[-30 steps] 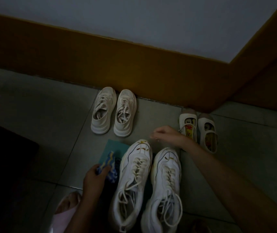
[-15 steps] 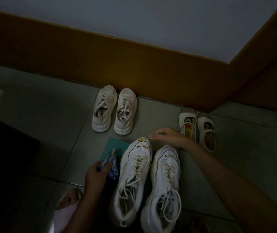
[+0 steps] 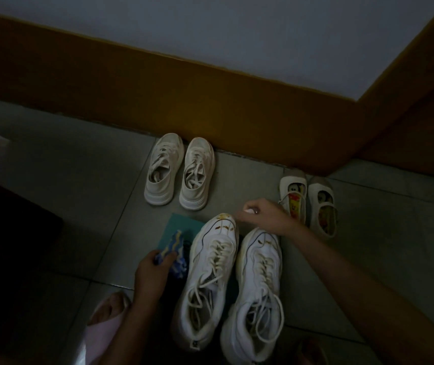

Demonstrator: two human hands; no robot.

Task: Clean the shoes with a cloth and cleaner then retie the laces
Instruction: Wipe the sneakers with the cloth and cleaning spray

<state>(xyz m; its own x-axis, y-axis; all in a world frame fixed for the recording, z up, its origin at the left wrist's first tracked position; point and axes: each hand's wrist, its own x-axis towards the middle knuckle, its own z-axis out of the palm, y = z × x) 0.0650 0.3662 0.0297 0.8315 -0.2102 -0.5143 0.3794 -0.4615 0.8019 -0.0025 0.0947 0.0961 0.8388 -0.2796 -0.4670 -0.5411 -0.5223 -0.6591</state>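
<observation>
The chunky white lace-up trainers (image 3: pixel 208 285) were stood together on a teal floor mat (image 3: pixel 175 226), a blue-and-yellow patterned cloth (image 3: pixel 176 248) was gripped in the left hand (image 3: pixel 152 272), likely readied for wiping, and the right hand (image 3: pixel 265 217) was curled above the toes, whether on anything could not be told.

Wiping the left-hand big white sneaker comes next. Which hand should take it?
Left. The left hand grips the blue-and-yellow cloth right beside that white sneaker. The right hand hovers at the toes with curled fingers and no cloth; whether it holds anything is unclear.
</observation>
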